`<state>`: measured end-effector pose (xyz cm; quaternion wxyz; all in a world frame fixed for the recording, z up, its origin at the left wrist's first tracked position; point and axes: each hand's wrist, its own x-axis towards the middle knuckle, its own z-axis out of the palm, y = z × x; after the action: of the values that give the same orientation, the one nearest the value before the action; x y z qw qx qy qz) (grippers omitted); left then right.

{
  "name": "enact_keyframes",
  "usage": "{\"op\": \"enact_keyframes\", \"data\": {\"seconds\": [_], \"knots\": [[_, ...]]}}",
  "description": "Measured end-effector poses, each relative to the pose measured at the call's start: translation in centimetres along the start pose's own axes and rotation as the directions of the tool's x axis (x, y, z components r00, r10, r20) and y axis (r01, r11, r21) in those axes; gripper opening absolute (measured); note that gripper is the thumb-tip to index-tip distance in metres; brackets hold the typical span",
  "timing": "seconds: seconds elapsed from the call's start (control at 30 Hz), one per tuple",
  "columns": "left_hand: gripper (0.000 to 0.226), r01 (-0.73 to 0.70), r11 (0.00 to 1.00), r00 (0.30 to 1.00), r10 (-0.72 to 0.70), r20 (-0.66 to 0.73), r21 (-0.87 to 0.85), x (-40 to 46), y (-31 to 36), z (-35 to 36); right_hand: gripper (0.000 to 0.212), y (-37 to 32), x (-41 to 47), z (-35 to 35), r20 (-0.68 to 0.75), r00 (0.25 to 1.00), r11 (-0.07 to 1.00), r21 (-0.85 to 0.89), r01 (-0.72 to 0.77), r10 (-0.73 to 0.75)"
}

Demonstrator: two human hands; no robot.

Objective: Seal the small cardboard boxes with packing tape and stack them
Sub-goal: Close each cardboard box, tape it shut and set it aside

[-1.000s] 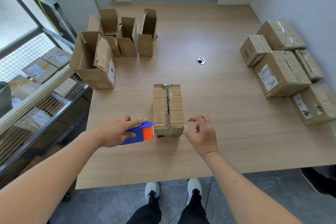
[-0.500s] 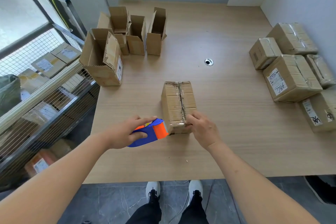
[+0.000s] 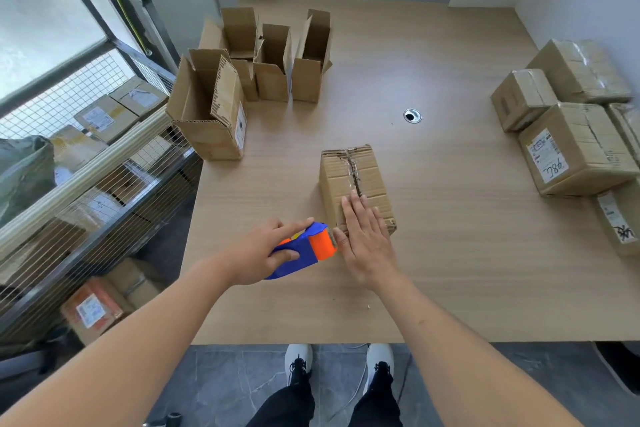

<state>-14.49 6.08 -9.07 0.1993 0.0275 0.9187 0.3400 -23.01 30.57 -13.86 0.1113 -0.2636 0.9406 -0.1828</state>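
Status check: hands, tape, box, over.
Left hand grips the tape dispenser at the closed box's near end. Right hand flat on its top. Nothing in the way.

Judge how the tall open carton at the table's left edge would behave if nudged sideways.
The open carton stands on end with its flaps up and looks empty, so it is probably light and would slide or tip readily. Its corrugated walls look thin and may flex. It sits near the table edge, so it might fall off.

Open boxes [image 3: 256, 80] far left on table [image 3: 450, 270], sealed boxes [image 3: 568, 135] right.
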Motion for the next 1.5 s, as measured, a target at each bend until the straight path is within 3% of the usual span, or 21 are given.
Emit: {"op": "enact_keyframes", "data": {"seconds": [0.13, 0.37, 0.5, 0.67, 0.87, 0.97, 1.17, 1.27, 1.43, 1.5], "knots": [[0.064, -0.017, 1.0, 1.0, 0.017, 0.009, 0.012, -0.4, -0.5, 0.5, 0.071, 0.7, -0.2, -0.7, 0.051, 0.998, 0.998, 0.035, 0.043, -0.045], [0.06, 0.058, 0.998, 0.994, -0.058, 0.093, 0.008, -1.8, -3.1, -0.6, 0.077, 0.5, 0.0, -1.0, 0.109, 0.993, 0.997, -0.059, 0.053, -0.046], [0.057, 0.084, 0.972, 0.995, -0.094, 0.036, 0.218, -1.1, -1.1, -0.5, 0.077, 0.4, 0.1, -0.9, 0.105, 0.994, 0.998, -0.048, 0.035, -0.03], [0.051, 0.256, 0.861, 0.964, -0.26, -0.052, 0.439, 1.4, 3.7, 0.7, 0.08, -0.2, 0.1, -0.7, 0.086, 0.996, 0.999, -0.043, 0.02, -0.016], [0.033, 0.406, 0.754, 0.905, -0.409, -0.115, 0.517, 5.0, 6.0, 3.6, 0.071, -0.6, 0.1, -0.2, 0.048, 0.999, 0.996, -0.091, -0.012, 0.016], [0.031, 0.462, 0.745, 0.875, -0.47, -0.113, 0.481, 5.2, 4.9, 3.7, 0.068, -0.8, 0.1, 0.0, 0.046, 0.999, 0.996, -0.088, -0.021, 0.025], [0.048, 0.451, 0.845, 0.885, -0.382, -0.266, 0.287, 4.0, 3.6, 2.4, 0.064, -2.2, 0.2, 0.5, -0.121, 0.989, 0.996, -0.026, -0.09, 0.086], [0.055, 0.432, 0.888, 0.876, -0.37, -0.309, 0.161, 3.0, 2.8, 1.2, 0.067, -2.5, 0.1, -0.4, -0.126, 0.99, 0.996, -0.045, -0.071, 0.065], [0.06, 0.289, 0.953, 0.914, -0.249, -0.321, 0.084, 1.4, 1.2, -0.9, 0.102, -3.4, 0.4, -2.5, -0.068, 0.983, 0.946, -0.27, -0.181, 0.169], [0.062, 0.184, 0.983, 0.943, -0.18, -0.28, -0.012, 0.6, 0.5, -1.8, 0.095, -3.7, 1.1, -2.8, -0.052, 0.988, 0.943, -0.296, -0.155, 0.146]]}}
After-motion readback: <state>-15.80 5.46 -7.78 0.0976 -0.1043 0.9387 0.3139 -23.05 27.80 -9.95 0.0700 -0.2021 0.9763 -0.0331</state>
